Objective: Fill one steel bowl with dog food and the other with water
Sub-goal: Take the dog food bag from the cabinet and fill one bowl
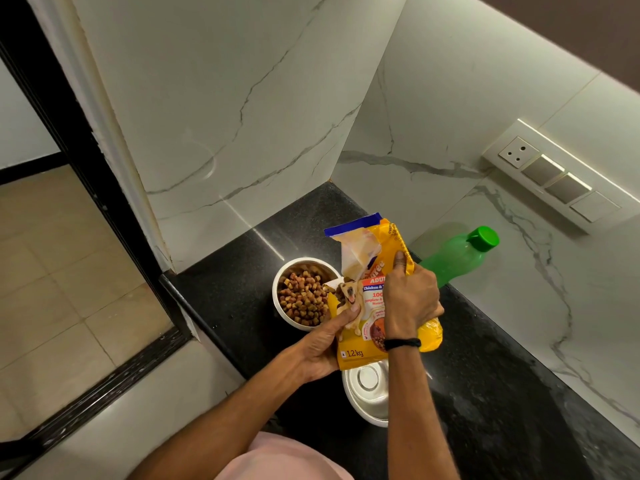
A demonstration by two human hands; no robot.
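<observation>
A yellow dog food bag (372,296) is held above the black counter by both hands. My left hand (325,344) grips its lower left side with the thumb on the dog picture. My right hand (410,303) clasps its right side, fingers curled around the edge. The bag's torn top stands open and points up. To the left of the bag, a steel bowl (304,294) sits full of brown kibble. A second steel bowl (367,393) lies below the bag, holding no food, partly hidden by my right forearm. A green water bottle (457,258) with a green cap stands behind the bag.
The black granite counter (485,393) runs along a white marble wall with a switch and socket panel (554,174) at the right. The counter's left edge drops off beside a marble pillar and a black-framed doorway (86,202) over a tiled floor.
</observation>
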